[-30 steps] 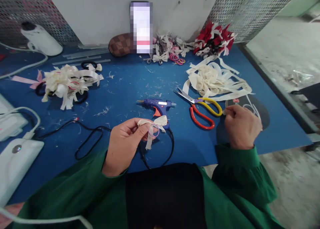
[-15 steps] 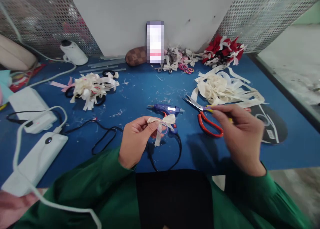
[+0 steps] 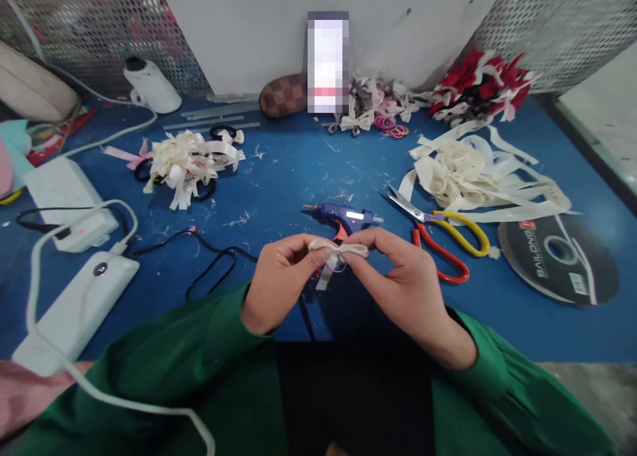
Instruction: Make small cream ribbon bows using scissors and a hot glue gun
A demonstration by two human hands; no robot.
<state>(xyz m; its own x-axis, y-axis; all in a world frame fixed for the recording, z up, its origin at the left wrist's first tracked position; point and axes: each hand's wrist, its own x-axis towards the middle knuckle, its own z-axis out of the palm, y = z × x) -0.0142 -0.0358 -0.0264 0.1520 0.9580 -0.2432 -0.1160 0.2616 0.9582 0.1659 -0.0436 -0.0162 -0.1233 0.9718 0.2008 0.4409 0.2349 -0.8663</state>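
Between both hands is a small cream ribbon bow [image 3: 330, 257] with a thin purple elastic band and a hanging tail. My left hand [image 3: 283, 277] pinches the bow's left side between thumb and fingers. My right hand [image 3: 403, 283] is closed on its right loop. Just beyond the bow lies a blue glue gun [image 3: 343, 214] with an orange trigger, its nozzle pointing left. Scissors [image 3: 423, 220] with one red and one yellow handle rest on the blue table beyond my right hand, blades slightly apart.
Cream ribbon [image 3: 462, 170] is heaped at right, beside a black spool [image 3: 557, 260]. Finished-looking bows [image 3: 186, 164] are piled at left. White power bank [image 3: 79, 316] and cables lie front left. A phone [image 3: 328, 64] leans at the back, near red-and-white bows [image 3: 482, 87].
My right hand has let go of the scissors and moved left to take hold of the bow. My left hand still holds it. The camera view has shifted slightly.
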